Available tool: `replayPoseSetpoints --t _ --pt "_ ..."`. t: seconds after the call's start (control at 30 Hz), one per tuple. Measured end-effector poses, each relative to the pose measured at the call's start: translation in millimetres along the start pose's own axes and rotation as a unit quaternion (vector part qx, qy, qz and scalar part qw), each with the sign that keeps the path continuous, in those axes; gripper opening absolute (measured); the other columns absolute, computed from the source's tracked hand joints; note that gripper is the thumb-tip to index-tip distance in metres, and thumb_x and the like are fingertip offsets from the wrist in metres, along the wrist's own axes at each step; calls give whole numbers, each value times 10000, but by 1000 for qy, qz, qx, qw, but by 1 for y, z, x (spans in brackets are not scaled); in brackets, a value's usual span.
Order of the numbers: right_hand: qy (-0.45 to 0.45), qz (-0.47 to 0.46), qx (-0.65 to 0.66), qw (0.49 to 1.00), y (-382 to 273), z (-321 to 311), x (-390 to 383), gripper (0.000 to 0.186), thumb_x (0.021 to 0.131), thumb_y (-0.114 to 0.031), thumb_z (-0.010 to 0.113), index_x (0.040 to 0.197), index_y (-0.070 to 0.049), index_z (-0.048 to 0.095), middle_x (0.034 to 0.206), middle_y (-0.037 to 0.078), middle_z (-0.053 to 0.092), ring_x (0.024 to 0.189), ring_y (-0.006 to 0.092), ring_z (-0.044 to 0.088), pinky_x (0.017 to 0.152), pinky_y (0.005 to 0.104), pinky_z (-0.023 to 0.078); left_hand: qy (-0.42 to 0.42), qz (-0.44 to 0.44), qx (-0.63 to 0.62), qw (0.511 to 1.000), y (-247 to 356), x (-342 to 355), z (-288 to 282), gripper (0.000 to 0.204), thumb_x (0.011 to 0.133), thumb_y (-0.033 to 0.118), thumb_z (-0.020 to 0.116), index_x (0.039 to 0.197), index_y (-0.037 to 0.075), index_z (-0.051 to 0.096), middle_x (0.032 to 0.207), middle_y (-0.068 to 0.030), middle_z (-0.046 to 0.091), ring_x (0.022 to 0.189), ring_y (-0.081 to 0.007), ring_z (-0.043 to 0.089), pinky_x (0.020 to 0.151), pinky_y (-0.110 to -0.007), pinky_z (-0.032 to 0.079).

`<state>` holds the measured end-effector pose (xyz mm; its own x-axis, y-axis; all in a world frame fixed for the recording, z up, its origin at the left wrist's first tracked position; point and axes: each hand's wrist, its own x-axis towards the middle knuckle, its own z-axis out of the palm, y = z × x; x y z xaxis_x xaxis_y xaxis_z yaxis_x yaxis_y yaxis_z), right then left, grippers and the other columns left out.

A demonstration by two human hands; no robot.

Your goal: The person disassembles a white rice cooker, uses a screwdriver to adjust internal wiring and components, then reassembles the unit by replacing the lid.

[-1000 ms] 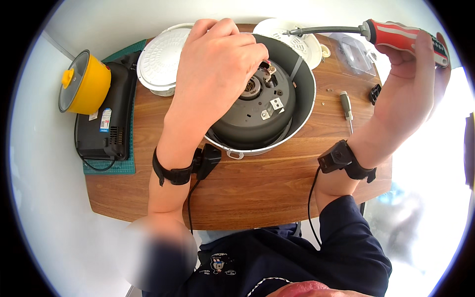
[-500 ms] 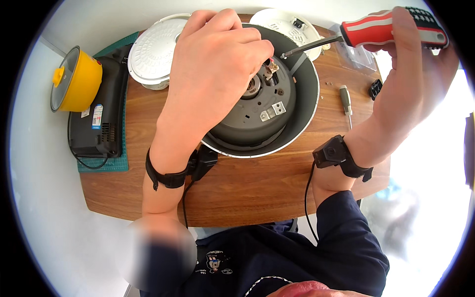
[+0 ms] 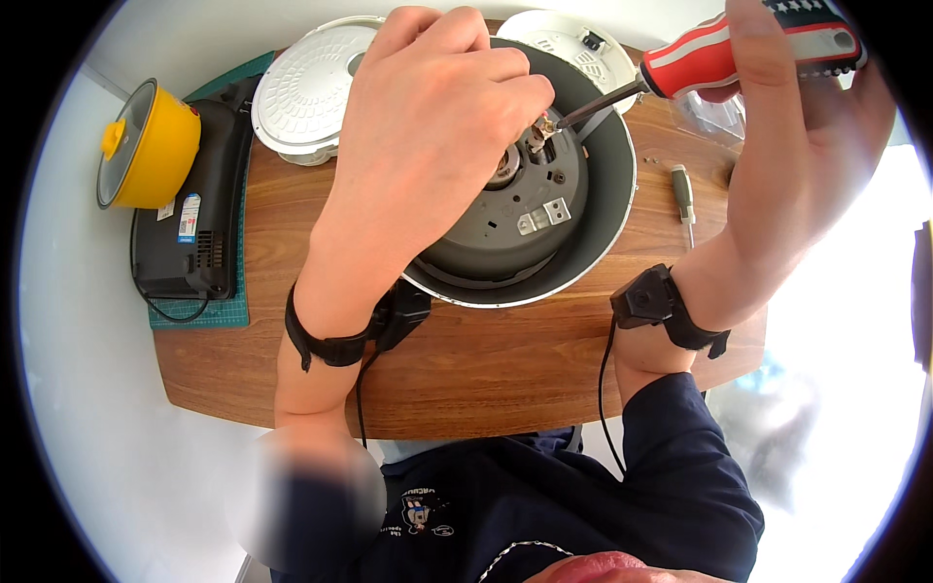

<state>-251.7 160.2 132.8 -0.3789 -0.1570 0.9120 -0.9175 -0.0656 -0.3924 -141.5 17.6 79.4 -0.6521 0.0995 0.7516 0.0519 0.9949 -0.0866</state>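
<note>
red and white is the handle of the screwdriver (image 3: 692, 58), which the right hand (image 3: 792, 117) holds in a closed grip at two o'clock from the grey pot (image 3: 612, 189). its tip has just come over the pot's wall, down to the metal fitting (image 3: 539, 138) at one o'clock inside, so the tool has now reached the part; if they truly touch, i cannot tell. the left hand (image 3: 437, 126) bends over the pot's eleven o'clock side, fingers curled, but what they hold is hidden from me. a smaller screwdriver (image 3: 683, 191) lies at three o'clock.

Bright, washed-out glare at right, black fisheye vignette, left sleeve (image 3: 335, 515) smeared by blur
</note>
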Motion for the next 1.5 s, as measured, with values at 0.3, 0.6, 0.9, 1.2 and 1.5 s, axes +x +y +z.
replayPoseSetpoints --t 0.3,0.6,0.9,1.2,1.5 --pt "1 18 41 999 9 -5 0 538 919 -86 627 1436 -39 485 891 35 585 724 96 579 628 203 504 -10 7 -38 999 -7 -2 5 36 783 149 658 799 118 666 776 15 592 858 -176 569 837 -326 447" --pt "1 24 47 999 10 -1 -2 532 914 -71 628 1427 -36 490 890 35 586 725 94 580 631 203 502 -15 -6 -68 998 -6 -1 0 38 784 167 650 787 129 649 779 17 584 860 -178 562 840 -332 446" --pt "-2 28 47 999 4 2 -8 527 908 -57 628 1417 -32 495 888 34 588 727 92 581 635 202 501 -25 -7 -48 999 -4 -1 -1 35 800 177 642 795 142 642 784 20 555 870 -170 557 874 -329 460" --pt "-4 39 60 997 2 5 -10 523 902 -42 628 1408 -29 500 887 34 590 728 90 581 639 202 499 -5 7 -45 999 -6 -5 3 35 794 169 649 812 140 645 795 18 544 881 -179 551 885 -346 453" --pt "-6 54 75 996 1 5 -12 518 896 -28 628 1399 -26 505 886 34 591 730 88 582 643 201 498 -13 -10 12 1000 2 -4 2 107 743 105 806 830 131 748 844 60 677 888 -166 616 897 -350 472"
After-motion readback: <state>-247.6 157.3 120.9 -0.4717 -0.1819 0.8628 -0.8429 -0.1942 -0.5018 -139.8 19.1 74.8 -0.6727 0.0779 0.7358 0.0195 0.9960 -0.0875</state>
